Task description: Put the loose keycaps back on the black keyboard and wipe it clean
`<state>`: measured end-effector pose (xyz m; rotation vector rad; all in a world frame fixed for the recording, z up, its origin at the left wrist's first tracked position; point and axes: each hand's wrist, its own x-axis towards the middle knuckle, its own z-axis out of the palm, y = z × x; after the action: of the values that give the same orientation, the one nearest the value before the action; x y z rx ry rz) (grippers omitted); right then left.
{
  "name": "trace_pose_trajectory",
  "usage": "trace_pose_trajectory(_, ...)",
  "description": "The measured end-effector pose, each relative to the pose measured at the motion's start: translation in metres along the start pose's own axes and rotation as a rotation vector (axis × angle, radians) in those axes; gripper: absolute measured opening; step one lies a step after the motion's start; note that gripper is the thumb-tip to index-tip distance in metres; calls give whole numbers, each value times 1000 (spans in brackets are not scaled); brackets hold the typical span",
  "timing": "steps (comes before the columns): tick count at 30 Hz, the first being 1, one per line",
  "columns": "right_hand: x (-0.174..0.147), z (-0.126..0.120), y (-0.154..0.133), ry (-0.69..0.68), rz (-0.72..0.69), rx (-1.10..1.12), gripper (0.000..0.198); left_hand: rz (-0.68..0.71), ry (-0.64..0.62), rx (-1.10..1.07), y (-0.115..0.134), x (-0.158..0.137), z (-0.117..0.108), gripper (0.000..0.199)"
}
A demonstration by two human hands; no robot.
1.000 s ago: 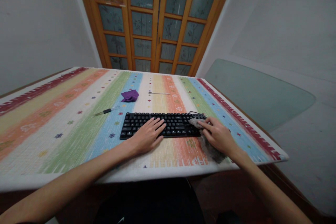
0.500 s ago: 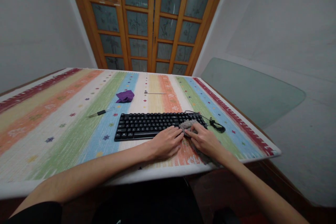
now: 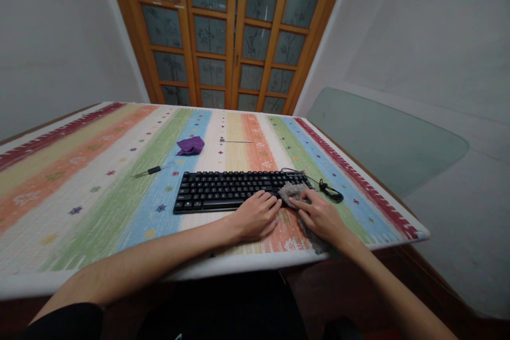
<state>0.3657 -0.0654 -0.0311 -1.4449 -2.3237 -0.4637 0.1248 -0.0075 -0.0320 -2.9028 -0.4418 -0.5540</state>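
Note:
A black keyboard (image 3: 217, 191) lies flat across the near middle of the table. My right hand (image 3: 319, 216) is closed on a fluffy grey cloth (image 3: 290, 193), which is bunched over the keyboard's right end; part of it trails toward the table's front edge. My left hand (image 3: 258, 216) rests palm down on the keyboard's front edge, fingers stretched out, just left of the cloth. Beyond the keyboard's right end lies its black cable (image 3: 331, 192), bundled in a coil.
A crumpled purple cloth (image 3: 190, 145) lies behind the keyboard, left of a thin metal rod (image 3: 238, 141). A small tool with a black middle (image 3: 154, 170) lies to the left. The striped tablecloth (image 3: 99, 170) covers the table. Wooden glazed doors (image 3: 235, 53) stand behind.
My right hand has moved slightly to the right with the grey cloth, away from my left fingertips. My left hand has shifted barely rightward and stays on the keyboard.

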Motion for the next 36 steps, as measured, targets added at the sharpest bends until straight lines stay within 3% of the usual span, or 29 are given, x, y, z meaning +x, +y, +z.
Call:
trace_pose_trajectory(13, -4, -9, 5, -47, 153, 38, 33, -22, 34, 10, 1, 0, 4, 42)
trace_pose_trajectory(19, 19, -22, 11, 56, 291, 31, 36, -32, 54, -22, 2, -1, 3, 42)
trace_pose_trajectory(23, 29, -14, 4, 66, 227, 28, 36, -43, 66, -32, 2, -1, 4, 43)
trace_pose_trajectory(28, 29, 7, -6, -52, 95, 43, 33, -48, 102, -39, 3, -3, 7, 40)
trace_pose_trajectory(36, 12, 9, -9, -57, 97, -26, 32, -82, 95, -42, 2, -6, 12, 44)
